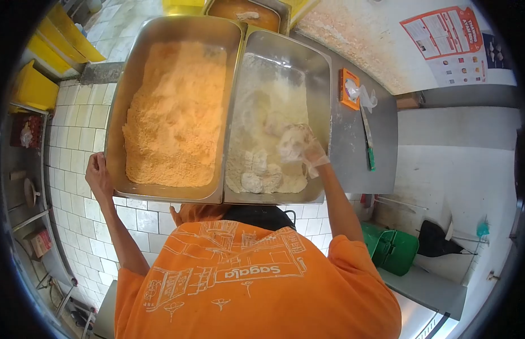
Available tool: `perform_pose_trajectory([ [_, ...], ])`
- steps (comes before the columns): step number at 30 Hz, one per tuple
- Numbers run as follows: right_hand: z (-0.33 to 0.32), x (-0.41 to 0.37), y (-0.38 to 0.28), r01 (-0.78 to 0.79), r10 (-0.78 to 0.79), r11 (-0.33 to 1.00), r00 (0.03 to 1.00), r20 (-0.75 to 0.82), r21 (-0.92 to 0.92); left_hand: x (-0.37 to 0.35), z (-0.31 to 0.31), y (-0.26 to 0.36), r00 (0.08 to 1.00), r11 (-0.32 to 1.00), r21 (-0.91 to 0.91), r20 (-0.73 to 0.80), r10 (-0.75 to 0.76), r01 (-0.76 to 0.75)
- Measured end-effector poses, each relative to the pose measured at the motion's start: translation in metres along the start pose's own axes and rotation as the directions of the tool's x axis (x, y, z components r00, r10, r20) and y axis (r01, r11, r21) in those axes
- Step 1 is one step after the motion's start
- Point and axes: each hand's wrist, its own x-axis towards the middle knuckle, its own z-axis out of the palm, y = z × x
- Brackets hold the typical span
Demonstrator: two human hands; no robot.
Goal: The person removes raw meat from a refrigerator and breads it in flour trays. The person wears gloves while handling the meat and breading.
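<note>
Two deep metal trays stand side by side in front of me. The left tray [234, 39] holds an orange breading powder [175, 113]. In the right tray [326, 73] lies pale flour [288, 96], with several flour-coated pieces [253, 182] at its near end. My left hand [97, 174] is closed on the left tray's outer side, near its front corner. My right hand [296, 144], in a clear plastic glove caked with flour, is down in the right tray above the flour. Blur and flour hide its fingers, so whether it holds anything cannot be made out.
Behind the trays is a smaller metal pan [251, 14] of orange liquid with a piece in it. On the grey counter [353, 152] at right lie an orange box [349, 87] and a green-handled knife [368, 141]. A green bin [395, 251] stands at lower right.
</note>
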Motion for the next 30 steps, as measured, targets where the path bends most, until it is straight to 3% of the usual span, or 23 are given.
perform_pose_trajectory([
  [2,0.005,0.005,0.025,0.145,-0.153,0.949,0.988,-0.004,-0.278,-0.002,-0.001,0.003,1.000,1.000,0.013,-0.019,0.013,-0.013],
  [3,0.008,0.007,0.030,0.146,-0.153,0.950,0.988,-0.003,-0.277,-0.002,-0.001,0.005,0.999,0.999,0.025,-0.030,0.032,-0.032],
  [4,0.011,0.010,0.035,0.294,-0.223,0.563,0.954,0.201,-0.772,-0.001,0.000,0.002,0.999,0.999,0.026,-0.030,0.033,-0.032],
  [5,0.013,0.012,0.035,0.398,-0.150,-0.059,0.903,0.402,-0.916,0.000,0.000,0.000,0.999,1.000,-0.007,-0.012,0.031,-0.031],
  [6,0.013,0.011,0.036,0.401,-0.150,-0.060,0.902,0.405,-0.914,0.001,0.000,-0.002,1.000,0.999,-0.040,0.006,0.027,-0.027],
  [7,0.012,0.009,0.038,0.242,-0.030,0.509,0.964,0.264,-0.826,0.001,0.001,-0.004,1.000,0.999,-0.038,0.004,0.022,-0.022],
  [8,0.012,0.007,0.037,-0.048,0.158,0.886,0.967,0.202,-0.462,0.000,0.000,0.001,1.000,1.000,-0.028,-0.004,0.010,-0.010],
  [9,0.013,0.008,0.053,-0.049,0.160,0.886,0.965,0.206,-0.460,-0.001,-0.001,0.003,1.000,1.000,-0.017,-0.011,-0.001,0.001],
  [11,0.014,0.014,0.095,0.218,-0.113,0.869,0.961,0.252,-0.443,0.000,0.000,0.001,1.000,1.000,-0.013,-0.008,0.001,-0.001],
  [12,0.012,0.011,0.079,0.217,-0.111,0.870,0.961,0.252,-0.443,0.001,0.000,-0.001,1.000,1.000,-0.010,-0.005,0.006,-0.006],
  [14,-0.001,0.003,0.036,-0.219,0.193,0.976,0.860,0.473,-0.001,0.003,0.000,-0.004,1.000,1.000,-0.011,0.007,0.008,-0.008],
  [15,-0.008,0.004,0.008,-0.218,0.193,0.976,0.859,0.473,-0.002,0.004,0.000,-0.006,1.000,1.000,-0.012,0.015,0.009,-0.009],
  [17,-0.018,0.021,-0.037,-0.332,0.490,0.805,0.840,0.235,-0.492,0.005,0.001,-0.006,1.000,1.000,-0.006,0.009,0.010,-0.010],
  [18,-0.015,0.029,-0.040,-0.327,0.487,0.807,0.840,0.240,-0.492,0.004,0.001,-0.006,1.000,1.000,0.005,0.010,0.013,-0.013],
  [20,0.000,0.040,-0.041,-0.192,0.097,0.584,0.981,-0.167,-0.789,0.004,-0.001,-0.001,0.999,1.000,0.013,0.018,0.028,-0.028],
  [21,0.011,0.046,-0.036,-0.200,0.104,0.585,0.980,-0.172,-0.786,0.003,-0.001,0.001,0.999,0.999,0.016,0.028,0.041,-0.041],
  [23,0.028,0.076,-0.026,-0.068,0.547,0.107,0.837,0.002,-0.992,0.002,-0.001,-0.002,0.996,0.996,0.019,0.020,0.087,-0.088],
  [24,0.029,0.088,-0.028,-0.062,0.524,0.105,0.852,0.002,-0.993,0.002,0.000,-0.003,0.993,0.993,0.025,0.001,0.117,-0.117],
  [26,0.036,0.121,-0.031,0.069,0.321,-0.195,0.947,0.003,-0.978,0.003,0.002,-0.004,0.993,0.994,0.017,-0.045,0.108,-0.107],
  [27,0.038,0.139,-0.018,-0.008,0.171,-0.100,0.985,-0.025,-0.995,0.000,0.001,-0.004,0.995,0.995,0.025,-0.047,0.093,-0.092],
  [28,0.038,0.168,0.017,0.015,0.158,-0.101,0.987,-0.001,-0.995,-0.002,-0.001,0.002,0.995,0.997,0.032,-0.067,0.075,-0.073],
  [29,0.038,0.208,0.062,0.100,-0.107,0.375,0.992,0.064,-0.922,-0.003,-0.002,0.012,0.996,0.995,0.070,-0.051,0.073,-0.069],
  [30,0.042,0.221,0.047,0.277,-0.350,0.731,0.937,0.006,-0.623,-0.006,-0.002,0.018,0.997,0.992,0.109,-0.032,0.066,-0.062],
])
